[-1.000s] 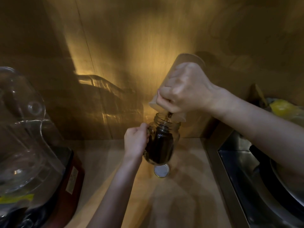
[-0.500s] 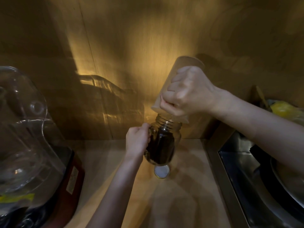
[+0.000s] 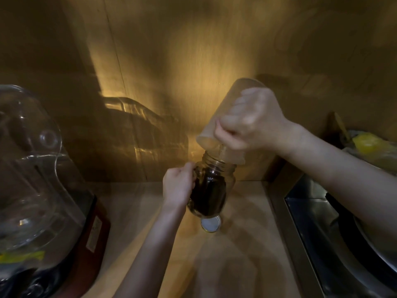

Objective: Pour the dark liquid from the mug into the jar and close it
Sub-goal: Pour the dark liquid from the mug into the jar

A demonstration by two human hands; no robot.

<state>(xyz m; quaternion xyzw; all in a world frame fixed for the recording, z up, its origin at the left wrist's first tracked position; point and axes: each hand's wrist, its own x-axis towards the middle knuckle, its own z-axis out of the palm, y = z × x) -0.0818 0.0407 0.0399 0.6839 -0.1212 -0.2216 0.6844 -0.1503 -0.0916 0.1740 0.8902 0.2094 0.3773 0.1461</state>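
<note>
A glass jar (image 3: 211, 190) with a handle is held above the wooden counter, mostly full of dark liquid. My left hand (image 3: 178, 184) grips its handle on the left side. My right hand (image 3: 251, 121) holds a pale mug (image 3: 217, 130) tipped steeply, mouth down, its rim right over the jar's open mouth. No stream is visible between mug and jar. The jar's round lid (image 3: 210, 224) lies on the counter just in front of the jar, pale inner side up.
A blender with a clear jug (image 3: 28, 168) on a red base (image 3: 94, 229) stands at the left. A steel sink (image 3: 322, 233) with dark cookware lies at the right; a yellow item (image 3: 369, 143) sits behind it. A wooden wall (image 3: 193, 61) backs the counter.
The mug has tipped further and dropped slightly toward the jar mouth. The thin dark stream seen one second ago is gone. The jar has stayed in place.
</note>
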